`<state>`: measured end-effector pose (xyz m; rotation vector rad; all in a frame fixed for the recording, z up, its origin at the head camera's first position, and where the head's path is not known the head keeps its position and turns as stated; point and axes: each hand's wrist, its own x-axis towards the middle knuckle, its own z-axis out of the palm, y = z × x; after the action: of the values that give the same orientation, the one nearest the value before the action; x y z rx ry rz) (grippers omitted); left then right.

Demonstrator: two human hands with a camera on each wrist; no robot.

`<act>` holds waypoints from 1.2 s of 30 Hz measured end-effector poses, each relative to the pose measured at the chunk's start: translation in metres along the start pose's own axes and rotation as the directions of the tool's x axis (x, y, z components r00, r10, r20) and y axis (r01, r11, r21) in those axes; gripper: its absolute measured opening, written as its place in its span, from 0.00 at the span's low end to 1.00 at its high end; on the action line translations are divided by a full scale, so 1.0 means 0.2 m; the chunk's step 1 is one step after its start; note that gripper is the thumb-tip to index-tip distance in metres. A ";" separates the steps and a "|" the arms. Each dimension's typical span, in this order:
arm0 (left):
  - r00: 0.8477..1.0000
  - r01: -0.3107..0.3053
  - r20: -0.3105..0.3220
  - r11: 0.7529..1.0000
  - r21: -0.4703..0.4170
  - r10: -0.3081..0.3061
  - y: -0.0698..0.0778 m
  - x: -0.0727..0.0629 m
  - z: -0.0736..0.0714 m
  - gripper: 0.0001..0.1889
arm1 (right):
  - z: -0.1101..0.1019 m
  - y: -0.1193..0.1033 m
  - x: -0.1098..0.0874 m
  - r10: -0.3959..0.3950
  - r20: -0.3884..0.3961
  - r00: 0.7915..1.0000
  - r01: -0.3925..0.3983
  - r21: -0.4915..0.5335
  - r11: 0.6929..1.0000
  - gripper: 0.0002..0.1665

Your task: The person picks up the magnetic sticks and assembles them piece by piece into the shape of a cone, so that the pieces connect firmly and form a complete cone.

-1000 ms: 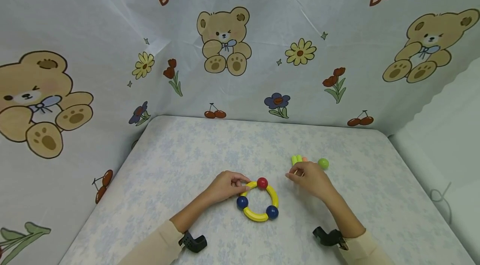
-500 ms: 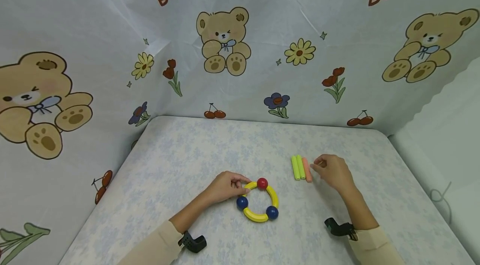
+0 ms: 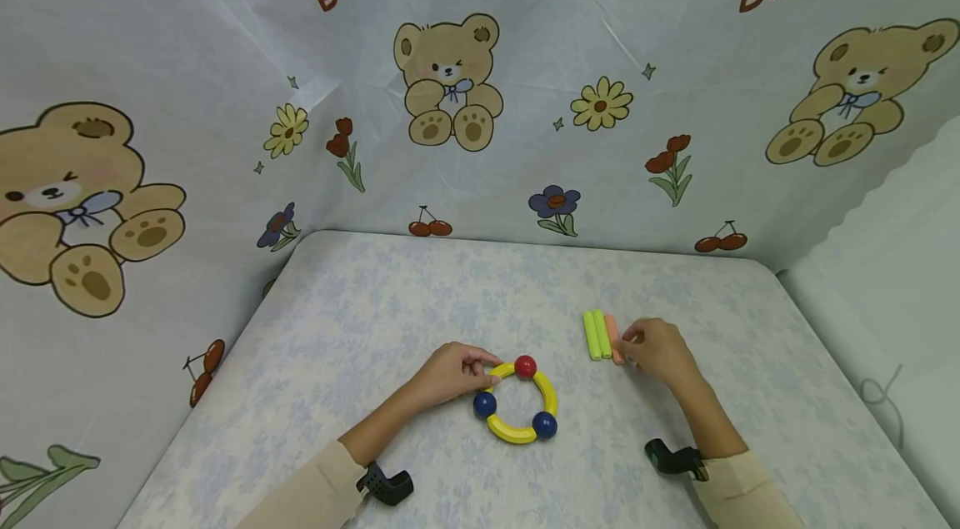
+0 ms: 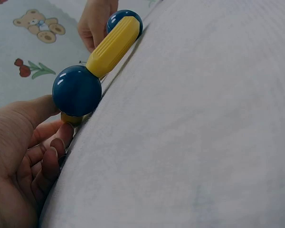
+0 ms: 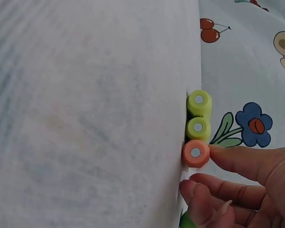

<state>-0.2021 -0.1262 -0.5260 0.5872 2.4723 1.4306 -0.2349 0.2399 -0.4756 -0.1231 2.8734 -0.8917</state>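
My left hand pinches a yellow curved rod of a ring lying on the table. The ring joins yellow curved rods, one red ball and two blue balls. In the left wrist view, a blue ball sits right by the thumb. My right hand touches an orange rod with its thumb, the other fingers loosely bent beside it. Two lime-green rods lie side by side against the orange one, round end discs showing in the right wrist view.
A green ball lies by the right hand, mostly hidden behind its fingers. The pale blue-patterned table meets a bear-printed cloth at the back. Each wrist wears a black camera.
My right hand moved off the rods to the right, uncovering them, then came back left to the orange rod. The left hand and the ring stay in place.
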 end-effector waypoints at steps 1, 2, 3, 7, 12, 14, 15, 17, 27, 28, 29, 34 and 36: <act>1.000 0.002 0.000 1.000 -0.002 -0.002 0.00 0.00 0.00 0.14 | 0.00 0.00 0.00 0.007 0.004 1.000 -0.007 0.005 1.000 0.15; 1.000 0.004 0.000 1.000 -0.002 -0.004 0.00 0.00 0.00 0.14 | 0.01 0.00 0.00 0.014 0.008 1.000 -0.014 0.010 1.000 0.14; 1.000 0.004 0.000 1.000 -0.002 -0.004 0.00 0.00 0.00 0.14 | 0.01 0.00 0.00 0.020 0.012 1.000 -0.020 0.014 1.000 0.14; 1.000 0.005 -0.005 1.000 -0.003 -0.005 0.00 0.00 0.00 0.14 | 0.01 0.00 0.00 0.031 0.024 0.999 -0.032 0.040 0.999 0.12; 1.000 0.004 -0.005 1.000 -0.005 -0.004 -0.01 0.00 0.01 0.14 | 0.02 0.00 0.00 0.043 0.043 0.998 -0.045 0.056 0.997 0.11; 1.000 0.005 -0.002 1.000 -0.002 -0.005 -0.01 -0.01 0.01 0.14 | 0.02 0.01 0.00 0.052 0.050 0.997 -0.054 0.056 0.997 0.12; 1.000 0.005 0.000 1.000 -0.001 -0.005 -0.01 -0.01 0.01 0.14 | 0.02 0.01 0.01 0.055 0.054 0.997 -0.058 0.058 0.997 0.12; 1.000 0.003 0.002 1.000 0.003 -0.003 -0.01 -0.01 0.01 0.14 | 0.02 0.01 0.01 0.063 0.059 0.996 -0.067 0.060 0.996 0.12; 1.000 -0.002 0.004 1.000 0.006 0.002 -0.01 0.00 0.00 0.14 | 0.02 0.00 0.02 0.063 0.065 0.996 -0.068 0.077 0.995 0.10; 1.000 -0.002 0.003 1.000 0.006 0.002 -0.01 0.00 0.00 0.13 | 0.02 0.00 0.01 0.063 0.065 0.996 -0.068 0.078 0.995 0.10; 1.000 -0.003 0.002 1.000 0.005 0.003 -0.01 0.00 0.00 0.13 | 0.02 0.00 0.01 0.061 0.064 0.996 -0.067 0.080 0.995 0.10; 1.000 -0.007 0.000 1.000 0.010 0.007 -0.01 0.00 0.00 0.13 | 0.00 0.01 0.01 0.053 0.044 0.998 -0.056 0.081 0.995 0.10; 1.000 -0.008 0.001 1.000 0.010 0.008 -0.01 0.00 0.00 0.14 | -0.01 0.01 0.01 0.048 0.037 0.998 -0.051 0.090 0.995 0.10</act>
<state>-0.2029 -0.1271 -0.5283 0.6005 2.4805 1.4215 -0.2373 0.2425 -0.4749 -0.0572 2.7852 -0.9986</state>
